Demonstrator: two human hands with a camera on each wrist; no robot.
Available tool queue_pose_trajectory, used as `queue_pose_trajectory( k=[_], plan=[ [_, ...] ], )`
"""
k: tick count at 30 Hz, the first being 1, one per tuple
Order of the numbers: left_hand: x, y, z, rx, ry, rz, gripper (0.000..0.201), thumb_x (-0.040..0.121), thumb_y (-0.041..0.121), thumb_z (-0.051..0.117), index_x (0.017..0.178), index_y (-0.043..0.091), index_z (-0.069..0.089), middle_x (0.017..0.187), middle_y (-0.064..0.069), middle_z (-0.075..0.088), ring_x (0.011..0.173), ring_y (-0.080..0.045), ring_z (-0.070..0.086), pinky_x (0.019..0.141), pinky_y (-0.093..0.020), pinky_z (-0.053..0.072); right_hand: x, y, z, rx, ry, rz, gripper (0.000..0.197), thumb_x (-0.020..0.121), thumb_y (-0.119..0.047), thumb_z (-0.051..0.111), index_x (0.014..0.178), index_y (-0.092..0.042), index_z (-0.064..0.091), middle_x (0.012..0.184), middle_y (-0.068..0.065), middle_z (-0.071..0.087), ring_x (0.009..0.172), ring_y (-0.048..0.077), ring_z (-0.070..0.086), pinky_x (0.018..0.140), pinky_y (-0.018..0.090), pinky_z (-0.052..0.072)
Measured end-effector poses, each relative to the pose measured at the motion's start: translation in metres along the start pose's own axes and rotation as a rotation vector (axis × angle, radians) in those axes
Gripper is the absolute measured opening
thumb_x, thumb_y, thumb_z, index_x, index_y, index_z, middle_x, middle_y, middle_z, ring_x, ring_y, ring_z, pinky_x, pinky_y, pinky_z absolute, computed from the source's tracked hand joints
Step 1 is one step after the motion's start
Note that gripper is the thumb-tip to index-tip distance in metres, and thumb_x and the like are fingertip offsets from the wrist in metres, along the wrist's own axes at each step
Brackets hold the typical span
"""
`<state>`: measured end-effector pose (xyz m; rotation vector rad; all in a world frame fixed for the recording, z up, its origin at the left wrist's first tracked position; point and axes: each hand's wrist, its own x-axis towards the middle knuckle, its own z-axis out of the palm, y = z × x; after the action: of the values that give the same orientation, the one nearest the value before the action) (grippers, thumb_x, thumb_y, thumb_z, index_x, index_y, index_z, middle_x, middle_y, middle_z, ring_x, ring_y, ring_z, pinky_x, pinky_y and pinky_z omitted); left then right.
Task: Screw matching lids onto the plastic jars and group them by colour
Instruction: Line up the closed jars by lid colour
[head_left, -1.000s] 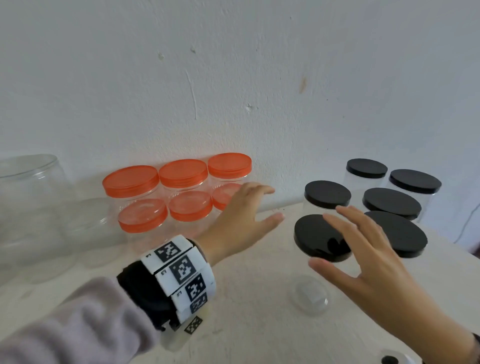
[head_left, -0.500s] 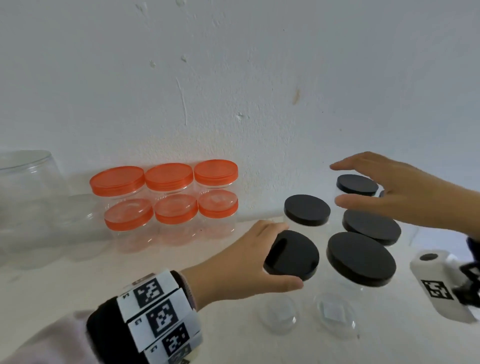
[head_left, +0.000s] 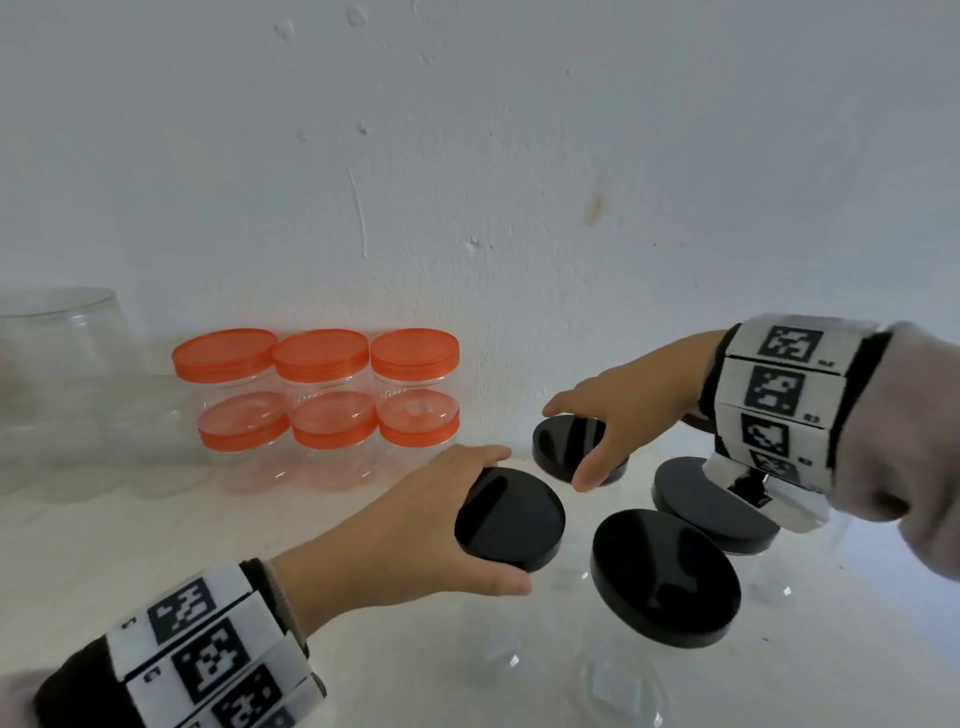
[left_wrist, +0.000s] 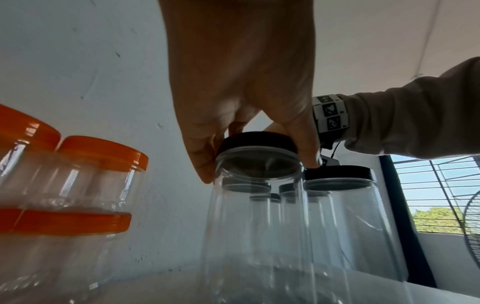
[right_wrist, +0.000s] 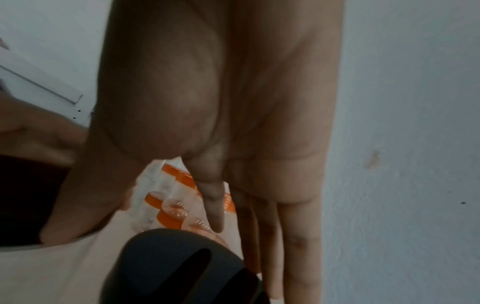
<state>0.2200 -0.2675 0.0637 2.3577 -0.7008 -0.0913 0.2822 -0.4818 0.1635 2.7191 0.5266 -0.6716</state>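
Note:
Several clear jars with black lids stand in a cluster at the right. My left hand (head_left: 506, 519) grips the lid of the front-left black-lidded jar (head_left: 519, 525), thumb on the near rim and fingers on the far rim; the left wrist view shows the same hold (left_wrist: 258, 171) on the lid (left_wrist: 255, 139). My right hand (head_left: 569, 447) arches over the back-left black lid (head_left: 566, 441), index finger at its far rim, thumb at its near rim. In the right wrist view its fingers (right_wrist: 298, 226) run straight down past that lid (right_wrist: 182, 267). Orange-lidded jars (head_left: 322, 395) stand stacked by the wall.
Two more black-lidded jars (head_left: 665, 577) (head_left: 711, 504) stand right of my hands, one partly under my right wrist. Large clear lidless jars (head_left: 57, 384) fill the far left. The white wall (head_left: 467, 156) runs close behind everything. A window and fan (left_wrist: 472, 226) lie to the right.
My right hand has swung left from the back-right jars to the back-left black lid. My left hand has stayed on the front-left lid.

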Motion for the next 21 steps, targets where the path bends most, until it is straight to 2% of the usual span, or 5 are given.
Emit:
queue_pose_trajectory(
  k=[3,7,10,15,21],
  plan=[
    [0.014,0.000,-0.007,0.015,0.048,-0.036,0.103,0.056,0.068,0.074,0.143,0.042,0.027,0.132,0.028,0.038,0.118,0.009,0.039,0.086,-0.007,0.035,0.009,-0.004,0.002,-0.104,0.007,0.009,0.085,0.077,-0.070,0.062,0.145,-0.031,0.027,0.128,-0.005,0.042,0.109,0.021,0.057,0.095,0.044,0.047],
    [0.041,-0.009,-0.014,0.025,0.122,-0.083,0.098,0.063,0.056,0.081,0.144,0.033,0.031,0.133,0.017,0.039,0.122,-0.002,0.040,0.096,-0.021,0.037,0.018,0.000,0.000,-0.086,-0.057,0.035,0.092,0.075,-0.064,0.069,0.146,-0.034,0.019,0.120,-0.004,0.047,0.094,0.021,0.065,0.087,0.038,0.052],
    [0.064,-0.015,-0.018,0.048,0.140,-0.114,0.096,0.068,0.052,0.081,0.146,0.030,0.030,0.137,0.014,0.039,0.124,-0.005,0.038,0.098,-0.023,0.034,0.024,0.005,-0.007,-0.105,-0.102,0.030,0.098,0.072,-0.060,0.074,0.147,-0.035,0.016,0.129,-0.002,0.048,0.099,0.021,0.064,0.090,0.038,0.051],
    [0.107,-0.017,-0.023,0.197,0.104,-0.144,0.092,0.073,0.046,0.077,0.147,0.019,0.029,0.138,0.003,0.039,0.127,-0.014,0.038,0.099,-0.030,0.037,0.035,0.022,-0.027,-0.269,-0.059,0.124,0.086,0.075,-0.061,0.070,0.144,-0.026,0.031,0.120,-0.005,0.048,0.068,0.004,0.049,0.062,0.027,0.039],
    [0.155,-0.011,-0.027,0.439,0.039,-0.183,0.049,0.073,0.044,0.074,0.100,0.017,0.043,0.100,0.001,0.047,0.099,-0.022,0.051,0.073,-0.031,0.040,0.059,0.038,-0.044,-0.316,0.041,0.208,0.078,0.077,-0.059,0.070,0.136,-0.018,0.040,0.117,0.000,0.057,0.067,0.008,0.049,0.053,0.025,0.036]
  ],
)
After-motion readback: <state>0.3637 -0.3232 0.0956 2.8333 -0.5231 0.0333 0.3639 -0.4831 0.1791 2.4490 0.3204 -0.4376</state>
